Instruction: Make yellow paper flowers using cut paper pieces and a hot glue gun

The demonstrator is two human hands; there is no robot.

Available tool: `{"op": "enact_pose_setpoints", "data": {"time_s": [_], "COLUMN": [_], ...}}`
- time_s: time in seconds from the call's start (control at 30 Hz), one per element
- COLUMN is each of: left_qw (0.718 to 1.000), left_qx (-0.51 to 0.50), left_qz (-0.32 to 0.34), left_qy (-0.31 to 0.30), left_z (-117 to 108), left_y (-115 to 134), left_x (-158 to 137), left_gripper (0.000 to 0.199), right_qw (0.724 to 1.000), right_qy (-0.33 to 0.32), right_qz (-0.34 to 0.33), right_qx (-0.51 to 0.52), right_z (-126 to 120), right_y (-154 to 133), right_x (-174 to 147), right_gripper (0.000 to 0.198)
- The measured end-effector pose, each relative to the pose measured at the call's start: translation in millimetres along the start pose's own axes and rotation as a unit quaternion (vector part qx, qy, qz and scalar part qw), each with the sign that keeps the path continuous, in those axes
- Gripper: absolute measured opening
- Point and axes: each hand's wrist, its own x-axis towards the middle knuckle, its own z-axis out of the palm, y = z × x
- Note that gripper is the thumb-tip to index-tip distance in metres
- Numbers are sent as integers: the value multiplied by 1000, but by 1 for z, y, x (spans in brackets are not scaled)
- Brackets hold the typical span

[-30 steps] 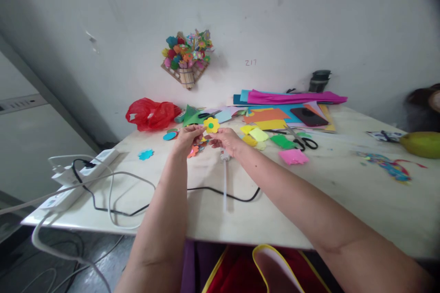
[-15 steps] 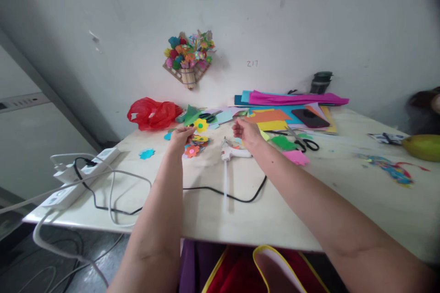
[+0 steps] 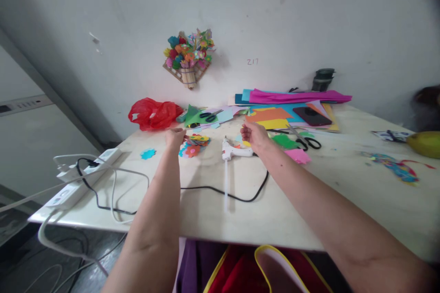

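Note:
My left hand is at the left of a small pile of paper flowers, fingers pressed together. Anything in its fingertips is hidden or too small to name. A blue paper flower lies apart, left of that hand. My right hand is loosely curled above the table, with nothing visible in its fingers. Just left of its wrist, a white glue gun lies on its side, a long clear glue stick poking out toward me.
Scissors, green and pink paper pieces, and a phone on coloured sheets lie right. A red plastic bag sits back left. The glue gun's black cord crosses the table; a power strip lines the left edge.
My left hand has moved slightly left and down, and the yellow flower it held up no longer shows in it. My right hand has shifted a little right, still curled.

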Motion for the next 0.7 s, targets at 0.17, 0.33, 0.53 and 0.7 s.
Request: {"op": "enact_pose_setpoints", "data": {"time_s": [0.17,0.33,0.53,0.7], "left_qw": [995,991,961,935], "left_qx": [-46,-113,-176,-205], "left_qz": [28,76,67,21], "left_qy": [89,3,-201,-288], "left_z": [0,18,69,101], "left_y": [30,64,74,68], "left_x": [-7,-29,-68,-94], "left_gripper": [21,31,30,31], "right_qw": [997,982,961,960], "right_qy": [-40,-71,-111,-78], "right_qz": [-58,-143,-183,-180], "right_qx": [-36,-100,-176,-199], "right_z": [1,0,-10,-27], "right_y": [-1,1,-3,-12], "right_x": [-6,-6,-5,-10], "right_gripper": [23,26,22,22]}}
